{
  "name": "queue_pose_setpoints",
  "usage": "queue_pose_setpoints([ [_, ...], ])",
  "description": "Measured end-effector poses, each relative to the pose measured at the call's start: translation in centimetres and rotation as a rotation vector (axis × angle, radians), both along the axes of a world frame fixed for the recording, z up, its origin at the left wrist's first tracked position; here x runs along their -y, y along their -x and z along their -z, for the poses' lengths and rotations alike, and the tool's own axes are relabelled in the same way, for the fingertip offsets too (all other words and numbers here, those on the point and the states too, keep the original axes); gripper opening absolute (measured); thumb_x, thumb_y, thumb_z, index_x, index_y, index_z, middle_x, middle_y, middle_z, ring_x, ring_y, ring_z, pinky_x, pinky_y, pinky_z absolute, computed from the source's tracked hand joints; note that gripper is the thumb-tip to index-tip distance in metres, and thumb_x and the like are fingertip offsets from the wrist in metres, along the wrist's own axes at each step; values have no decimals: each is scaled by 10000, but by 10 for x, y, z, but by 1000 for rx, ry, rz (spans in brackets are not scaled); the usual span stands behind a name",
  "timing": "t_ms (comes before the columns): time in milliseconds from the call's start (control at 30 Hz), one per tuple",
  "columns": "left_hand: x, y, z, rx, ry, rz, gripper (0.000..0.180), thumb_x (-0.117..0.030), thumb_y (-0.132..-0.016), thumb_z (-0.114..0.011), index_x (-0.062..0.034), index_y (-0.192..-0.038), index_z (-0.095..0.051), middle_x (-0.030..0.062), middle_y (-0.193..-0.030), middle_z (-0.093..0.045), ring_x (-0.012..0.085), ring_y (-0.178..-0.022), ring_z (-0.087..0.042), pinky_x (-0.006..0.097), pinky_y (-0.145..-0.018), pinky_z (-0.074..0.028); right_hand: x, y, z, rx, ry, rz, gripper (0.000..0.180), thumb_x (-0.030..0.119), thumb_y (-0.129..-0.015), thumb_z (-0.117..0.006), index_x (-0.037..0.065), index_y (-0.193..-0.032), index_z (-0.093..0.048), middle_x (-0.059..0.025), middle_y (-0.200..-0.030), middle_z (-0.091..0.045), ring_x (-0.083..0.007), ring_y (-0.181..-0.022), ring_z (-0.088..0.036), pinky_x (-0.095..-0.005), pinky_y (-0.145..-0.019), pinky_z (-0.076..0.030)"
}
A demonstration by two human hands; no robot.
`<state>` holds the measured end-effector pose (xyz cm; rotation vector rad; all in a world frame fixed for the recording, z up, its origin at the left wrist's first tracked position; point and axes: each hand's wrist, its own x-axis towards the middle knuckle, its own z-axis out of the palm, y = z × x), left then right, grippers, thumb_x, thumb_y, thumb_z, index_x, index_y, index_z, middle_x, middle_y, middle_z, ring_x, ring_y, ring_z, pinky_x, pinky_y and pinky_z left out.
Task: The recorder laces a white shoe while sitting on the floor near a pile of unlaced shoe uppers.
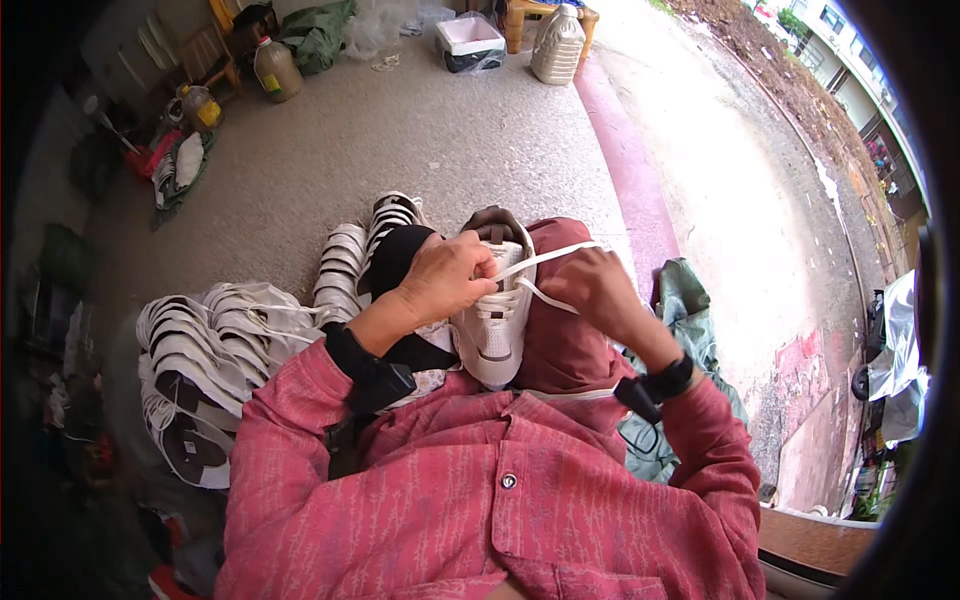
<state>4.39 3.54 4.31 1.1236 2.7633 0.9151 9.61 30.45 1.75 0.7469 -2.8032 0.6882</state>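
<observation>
A white sneaker (495, 345) rests on my lap between my thighs, its toe toward me and its brown-lined opening away from me. White shoelace (545, 257) crosses its front in several rows. Bent over the upper part of the lacing, my left hand (450, 275) has its fingers closed in a pinch on the lace by the tongue. To the right of the shoe my right hand (600, 290) is closed, with lace running from the eyelets to its fingers. Its fingertips are partly hidden, so the exact grip does not show.
Stacked white shoe uppers (235, 335) lie at my left, and another row of uppers (340, 265) stands beside my knee. Green sacking (685, 310) lies at my right. Farther off are a lined bin (470, 45), a large filled bottle (558, 48) and a brown jug (276, 70).
</observation>
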Motion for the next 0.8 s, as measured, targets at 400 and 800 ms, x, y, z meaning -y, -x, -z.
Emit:
queue_pose_setpoints([
  [400,12,16,9,490,-302,86,92,-117,-870,-678,-29,-883,-659,-3,-919,-519,100,-874,-528,257,-780,-425,-12,-29,-36,485,1408,-152,251,213,-999,-454,56,-865,-596,-107,-1062,-643,-252,-1099,-581,-444,-1066,-358],
  [800,31,17,11,1089,-863,21,204,-298,-937,-618,-104,-903,-671,-36,-898,-622,70,-859,-501,243,-821,-371,-137,-72,-40,201,2185,-154,176,209,-1003,-497,57,-947,-566,-45,-932,-573,-220,-944,-559,-486,-1102,-300],
])
